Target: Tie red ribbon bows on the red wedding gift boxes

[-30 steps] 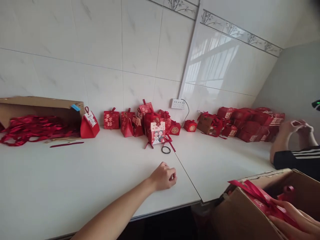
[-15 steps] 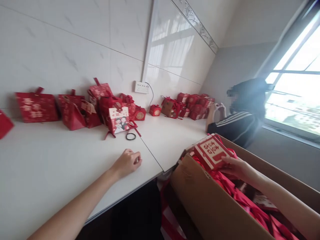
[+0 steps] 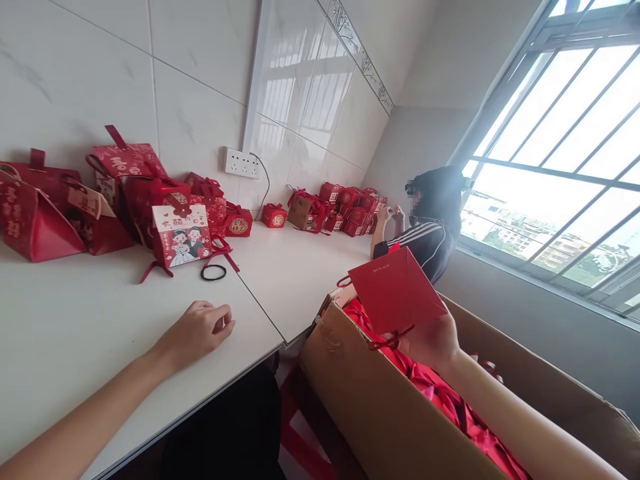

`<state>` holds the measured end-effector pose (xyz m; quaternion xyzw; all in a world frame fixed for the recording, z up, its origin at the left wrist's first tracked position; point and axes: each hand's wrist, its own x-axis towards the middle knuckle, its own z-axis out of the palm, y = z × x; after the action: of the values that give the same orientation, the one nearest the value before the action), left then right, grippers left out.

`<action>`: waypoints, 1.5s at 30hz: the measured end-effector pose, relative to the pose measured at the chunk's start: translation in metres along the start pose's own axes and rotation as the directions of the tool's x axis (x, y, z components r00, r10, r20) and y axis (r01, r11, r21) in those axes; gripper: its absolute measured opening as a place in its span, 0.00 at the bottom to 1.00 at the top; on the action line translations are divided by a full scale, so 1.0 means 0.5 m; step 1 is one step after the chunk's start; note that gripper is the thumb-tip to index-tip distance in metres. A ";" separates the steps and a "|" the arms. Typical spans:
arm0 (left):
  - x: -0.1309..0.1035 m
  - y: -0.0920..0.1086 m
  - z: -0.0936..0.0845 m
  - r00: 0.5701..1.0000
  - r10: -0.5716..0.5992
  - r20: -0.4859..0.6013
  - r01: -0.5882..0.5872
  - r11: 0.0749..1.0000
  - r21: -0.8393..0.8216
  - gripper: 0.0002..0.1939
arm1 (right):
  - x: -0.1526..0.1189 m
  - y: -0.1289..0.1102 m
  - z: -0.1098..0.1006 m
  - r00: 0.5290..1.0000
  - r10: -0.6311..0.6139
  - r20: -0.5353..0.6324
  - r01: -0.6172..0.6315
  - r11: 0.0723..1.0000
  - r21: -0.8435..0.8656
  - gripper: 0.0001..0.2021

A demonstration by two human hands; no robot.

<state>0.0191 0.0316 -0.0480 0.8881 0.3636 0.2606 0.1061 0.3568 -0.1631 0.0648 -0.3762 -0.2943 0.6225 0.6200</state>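
My right hand (image 3: 434,339) grips a red gift box (image 3: 397,291) from below, holding it above the open cardboard carton (image 3: 365,373). The gift box is tilted, with a plain red face, tiny gold lettering and dark red cords at its sides. My fingers are partly hidden behind it. Red ribbons (image 3: 440,393) fill the carton beneath. On the white table (image 3: 115,320) rests my left hand (image 3: 200,330), its fingers loosely curled with nothing visible in them. A black ring-shaped band (image 3: 213,272) lies just beyond that hand.
Red gift boxes stand along the wall, one with a cartoon couple (image 3: 183,237). More red boxes (image 3: 354,210) are piled at the table's far end. Beside them, a person in a dark striped jacket (image 3: 425,237) has both hands raised. A power strip (image 3: 241,163) is on the wall.
The right hand has risen out of the carton with a red gift box, now showing a plain face instead of a printed one. My view has swung right; the left hand stays on the table.
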 end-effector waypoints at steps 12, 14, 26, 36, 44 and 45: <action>-0.001 0.005 -0.004 1.000 0.001 -0.014 -0.001 1.000 -0.007 0.12 | -0.006 0.000 0.003 0.999 0.034 0.031 -0.033 0.999 -0.029 0.13; 0.000 0.005 -0.004 1.000 0.003 -0.026 -0.003 1.000 -0.008 0.12 | -0.006 0.001 0.000 0.999 0.039 0.037 -0.037 0.998 -0.049 0.14; 0.002 0.009 -0.007 0.999 0.033 -0.038 -0.034 0.999 -0.011 0.12 | -0.012 0.009 0.011 0.998 0.044 0.036 -0.039 0.991 -0.130 0.15; 0.003 0.007 -0.006 0.999 0.031 -0.028 -0.031 1.000 0.001 0.12 | -0.010 0.016 0.008 1.000 0.000 -0.016 -0.001 0.996 -0.093 0.15; 0.000 0.011 -0.007 0.998 0.048 -0.037 -0.048 0.999 -0.014 0.11 | -0.010 -0.032 -0.002 0.971 -0.234 -0.055 0.172 0.836 -0.521 0.22; 0.001 0.010 -0.007 0.998 0.054 -0.039 -0.054 0.998 -0.017 0.11 | -0.008 -0.042 -0.009 0.938 -0.338 -0.074 0.207 0.720 -0.663 0.27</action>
<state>0.0205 0.0285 -0.0431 0.8913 0.3391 0.2839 0.0999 0.3718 -0.1663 0.0801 -0.5761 -0.4821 0.3453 0.5625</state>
